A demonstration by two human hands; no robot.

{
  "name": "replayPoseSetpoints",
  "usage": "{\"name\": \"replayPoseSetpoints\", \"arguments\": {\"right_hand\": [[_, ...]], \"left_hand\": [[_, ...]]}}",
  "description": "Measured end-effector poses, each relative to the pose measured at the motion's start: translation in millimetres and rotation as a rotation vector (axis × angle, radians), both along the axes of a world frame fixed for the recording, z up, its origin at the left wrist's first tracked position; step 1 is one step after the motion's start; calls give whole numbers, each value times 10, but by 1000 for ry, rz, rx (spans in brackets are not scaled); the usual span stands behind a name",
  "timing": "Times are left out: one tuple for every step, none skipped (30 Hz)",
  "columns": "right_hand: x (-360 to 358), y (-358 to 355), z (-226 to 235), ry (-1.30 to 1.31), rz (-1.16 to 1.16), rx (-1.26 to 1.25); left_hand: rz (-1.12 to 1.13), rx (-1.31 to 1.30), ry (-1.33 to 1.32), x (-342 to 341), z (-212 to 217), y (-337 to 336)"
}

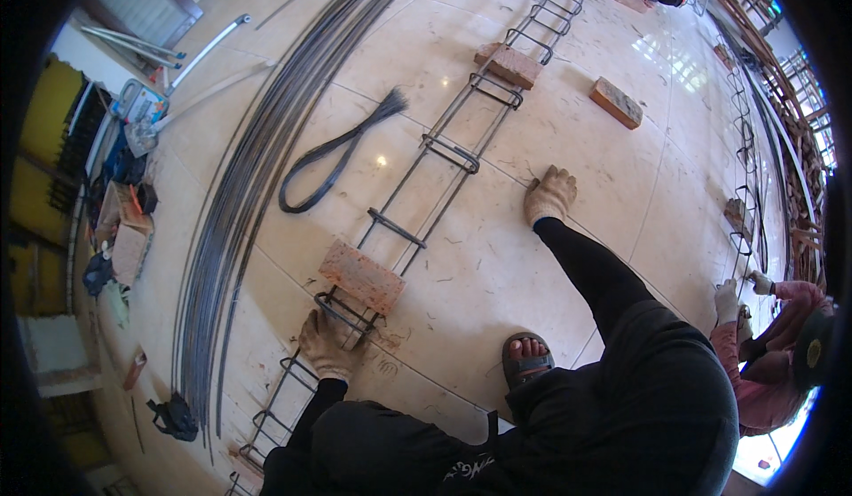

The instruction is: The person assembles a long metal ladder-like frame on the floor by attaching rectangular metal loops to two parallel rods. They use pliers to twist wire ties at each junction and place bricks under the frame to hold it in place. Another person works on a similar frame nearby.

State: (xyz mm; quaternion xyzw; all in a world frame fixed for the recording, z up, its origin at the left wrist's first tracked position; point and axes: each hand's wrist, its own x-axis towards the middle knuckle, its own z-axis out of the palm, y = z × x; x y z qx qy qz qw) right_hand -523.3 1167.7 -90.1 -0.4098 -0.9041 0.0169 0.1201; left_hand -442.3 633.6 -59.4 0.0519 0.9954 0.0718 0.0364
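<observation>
A long, narrow rebar cage (450, 152) of dark rods and rectangular stirrups runs diagonally over the tiled floor. My left hand (327, 345), in a beige work glove, is closed around the cage just below a red brick (362, 276); the rods partly disappear under the glove. That brick lies across the cage, and another brick (508, 64) sits at its farther part. To the right of the cage, my gloved right hand (549, 196) is low over the tiles, its fingers extended with nothing in them.
Left of the cage lie a looped bundle of thin wire (324, 154) and a long bundle of steel rods (253, 168). A loose brick (616, 103) is on the right. Farther right, a gloved co-worker (770, 363) crouches beside another cage (744, 159).
</observation>
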Motion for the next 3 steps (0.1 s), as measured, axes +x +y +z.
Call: {"name": "replayPoseSetpoints", "arguments": {"right_hand": [[9,3,-35,35,15,21],[8,9,-68,70,31,41],[-22,-49,-27,96,61,-58]], "left_hand": [[-15,3,5,-3,-22,-11],[-29,6,10,-6,-43,-22],[-18,2,7,24,-41,-47]]}}
